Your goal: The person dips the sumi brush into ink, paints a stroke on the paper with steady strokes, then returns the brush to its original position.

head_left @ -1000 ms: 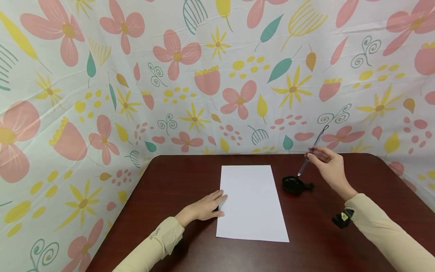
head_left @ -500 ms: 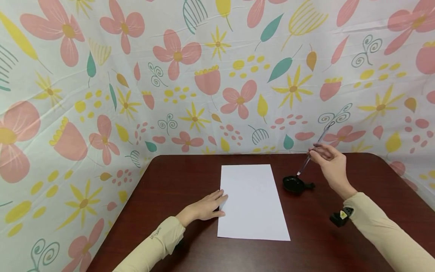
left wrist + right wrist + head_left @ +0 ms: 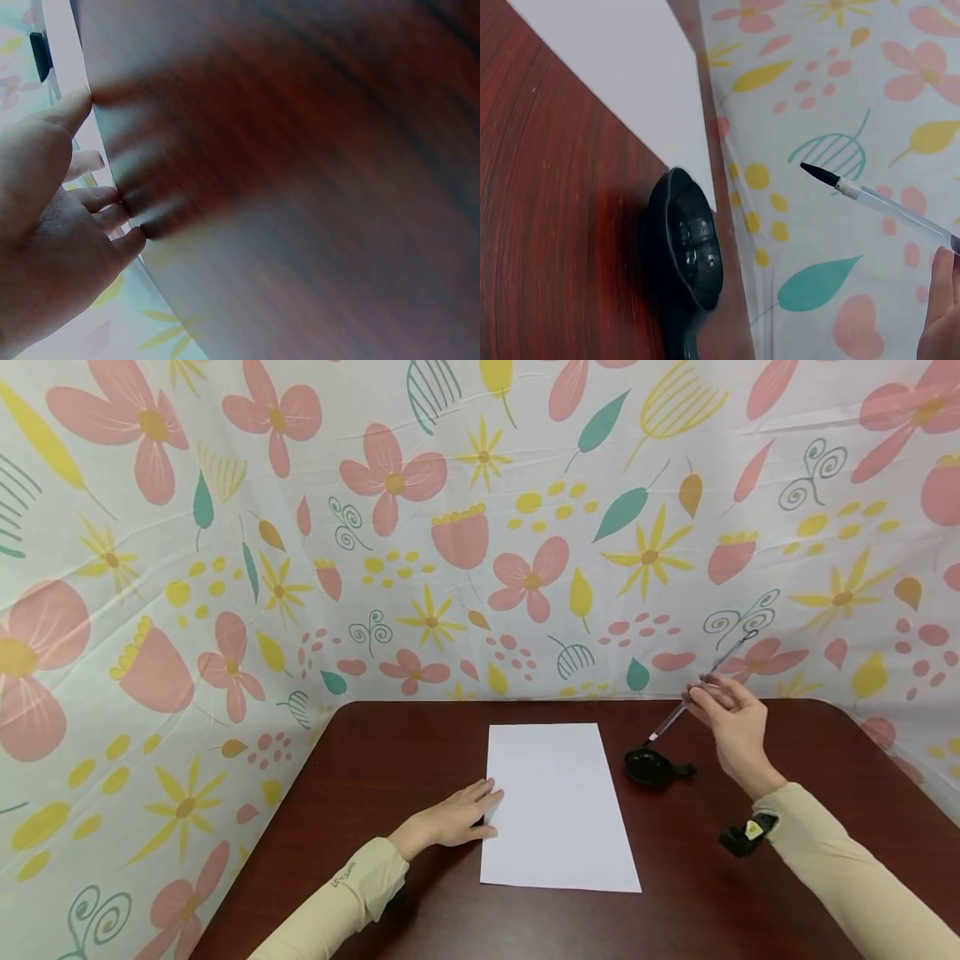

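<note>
Big floral backdrop point(image 3: 450, 572) behind everything, then the dark wood-look surface point(image 3: 352, 768), then a white sheet of paper point(image 3: 558, 810) on it. Left grip point(image 3: 453, 816) isn't clutching anything, fingers spread across the paper's left edge. If they lifted, I'd guess the sheet could slide. Right grip point(image 3: 733, 722) is a narrow pinch on a slanted brush point(image 3: 892, 209). A loose pinch might let it roll and drop. See-through barrel, can't tell if liquid's inside. Smaller still: the black dish point(image 3: 649, 767), right of the paper. Glossy inside; could be ink or just shine. Bumping its stubby handle could slop whatever's there. Tiniest bit: the dark brush tip, near the dish. If wet, it could drip.
</note>
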`<state>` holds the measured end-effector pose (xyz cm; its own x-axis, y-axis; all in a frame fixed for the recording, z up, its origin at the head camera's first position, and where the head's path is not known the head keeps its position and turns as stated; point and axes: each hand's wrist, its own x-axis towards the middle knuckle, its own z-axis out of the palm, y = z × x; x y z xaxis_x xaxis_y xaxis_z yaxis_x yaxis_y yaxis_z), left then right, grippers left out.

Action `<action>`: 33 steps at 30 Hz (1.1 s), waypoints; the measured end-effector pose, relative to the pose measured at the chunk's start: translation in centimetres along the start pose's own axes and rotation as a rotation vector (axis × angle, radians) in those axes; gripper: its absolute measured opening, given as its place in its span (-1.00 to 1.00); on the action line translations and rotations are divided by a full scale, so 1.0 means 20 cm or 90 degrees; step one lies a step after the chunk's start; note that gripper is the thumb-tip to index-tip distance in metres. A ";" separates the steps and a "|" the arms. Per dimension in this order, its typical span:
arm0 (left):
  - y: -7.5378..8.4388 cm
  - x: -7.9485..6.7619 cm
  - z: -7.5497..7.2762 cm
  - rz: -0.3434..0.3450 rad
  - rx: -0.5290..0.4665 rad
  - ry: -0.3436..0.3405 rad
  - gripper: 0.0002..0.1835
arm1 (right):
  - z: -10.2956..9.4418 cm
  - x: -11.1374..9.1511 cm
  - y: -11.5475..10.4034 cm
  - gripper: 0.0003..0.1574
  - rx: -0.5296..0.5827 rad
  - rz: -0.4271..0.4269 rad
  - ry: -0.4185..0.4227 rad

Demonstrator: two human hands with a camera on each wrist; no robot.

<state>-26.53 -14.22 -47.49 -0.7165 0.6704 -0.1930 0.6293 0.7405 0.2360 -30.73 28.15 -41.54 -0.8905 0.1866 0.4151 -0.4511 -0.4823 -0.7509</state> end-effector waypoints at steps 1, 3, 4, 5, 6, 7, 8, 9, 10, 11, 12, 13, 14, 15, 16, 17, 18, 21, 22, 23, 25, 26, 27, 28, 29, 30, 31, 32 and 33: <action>0.00 0.00 0.00 0.000 -0.001 0.000 -0.28 | 0.00 0.00 0.00 -0.65 0.017 0.005 0.004; 0.00 0.00 0.00 0.000 -0.001 0.000 -0.28 | 0.01 0.00 -0.01 -0.66 0.048 0.019 0.018; 0.01 0.00 0.00 0.000 -0.001 0.000 -0.28 | 0.01 0.00 -0.01 -0.67 0.058 0.025 0.027; 0.01 0.00 0.00 -0.001 -0.001 -0.001 -0.28 | 0.01 0.00 -0.01 -0.68 0.068 0.031 0.035; 0.01 0.00 0.00 -0.002 0.000 -0.001 -0.28 | 0.01 0.00 -0.01 -0.68 0.077 0.036 0.042; 0.01 0.00 0.00 -0.002 0.000 -0.002 -0.27 | 0.02 0.01 0.00 -0.69 0.080 0.039 0.049; 0.01 0.00 0.00 -0.003 0.000 -0.003 -0.27 | 0.02 0.01 0.00 -0.70 0.083 0.042 0.056; 0.01 0.00 0.00 -0.003 0.000 -0.004 -0.27 | 0.02 0.01 0.00 -0.71 0.085 0.043 0.060; 0.01 0.00 0.01 -0.003 -0.001 -0.005 -0.27 | 0.02 0.01 0.00 -0.72 0.087 0.044 0.063; 0.00 0.00 0.01 -0.003 -0.001 -0.006 -0.27 | 0.02 0.01 0.00 -0.73 0.089 0.045 0.065; 0.00 0.00 0.01 -0.003 -0.001 -0.005 -0.27 | 0.02 0.01 0.00 -0.73 0.093 0.046 0.065; 0.00 0.00 0.01 -0.001 -0.002 -0.005 -0.27 | 0.02 0.01 0.00 -0.74 0.096 0.047 0.065; 0.00 0.00 0.01 0.001 -0.002 -0.004 -0.28 | 0.02 0.01 0.00 -0.74 0.101 0.048 0.063; 0.00 0.00 0.00 0.003 -0.002 -0.004 -0.28 | 0.03 0.01 0.00 -0.74 0.108 0.049 0.061; 0.00 0.00 0.00 0.005 -0.002 -0.003 -0.28 | 0.03 0.01 0.00 -0.74 0.117 0.051 0.058; 0.00 0.00 0.00 0.006 -0.001 -0.002 -0.28 | 0.03 0.01 0.01 -0.74 0.128 0.052 0.057; 0.00 0.00 0.00 0.008 -0.001 -0.002 -0.28 | 0.03 0.01 0.01 -0.74 0.139 0.055 0.056; 0.00 0.00 0.00 0.010 -0.001 -0.001 -0.28 | 0.05 0.02 0.01 -0.73 0.168 0.065 0.057; 0.00 0.00 0.00 0.010 0.000 -0.001 -0.28 | 0.05 0.02 0.01 -0.73 0.175 0.068 0.060; 0.00 0.00 0.00 0.010 -0.001 -0.002 -0.28 | 0.06 0.02 0.02 -0.74 0.178 0.072 0.063; 0.00 0.00 0.00 0.008 0.000 -0.002 -0.28 | 0.07 0.02 0.02 -0.74 0.181 0.077 0.068; 0.00 0.00 0.00 0.007 0.003 -0.001 -0.28 | 0.07 0.02 0.02 -0.74 0.179 0.079 0.070; 0.00 0.00 0.00 0.005 0.003 -0.003 -0.28 | 0.08 0.02 0.03 -0.74 0.178 0.080 0.073; 0.00 0.00 0.00 0.005 0.003 -0.003 -0.28 | 0.08 0.02 0.03 -0.74 0.172 0.081 0.074; 0.00 0.00 0.00 0.004 0.005 -0.004 -0.28 | 0.09 0.02 0.03 -0.74 0.169 0.084 0.075; 0.00 0.00 0.00 0.004 0.007 -0.003 -0.28 | 0.10 0.02 0.04 -0.73 0.165 0.086 0.074; 0.00 0.00 0.00 0.004 0.008 -0.003 -0.28 | 0.10 0.02 0.04 -0.73 0.159 0.088 0.074; 0.00 0.00 0.00 0.004 0.008 -0.002 -0.28 | 0.11 0.02 0.04 -0.73 0.151 0.089 0.075; 0.00 0.00 0.00 0.003 0.006 -0.003 -0.28 | 0.12 0.02 0.05 -0.72 0.144 0.090 0.075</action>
<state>-26.52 -14.27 -47.45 -0.7117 0.6745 -0.1965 0.6360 0.7374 0.2275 -31.36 25.73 -40.82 -0.9503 0.1962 0.2418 -0.3092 -0.6863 -0.6583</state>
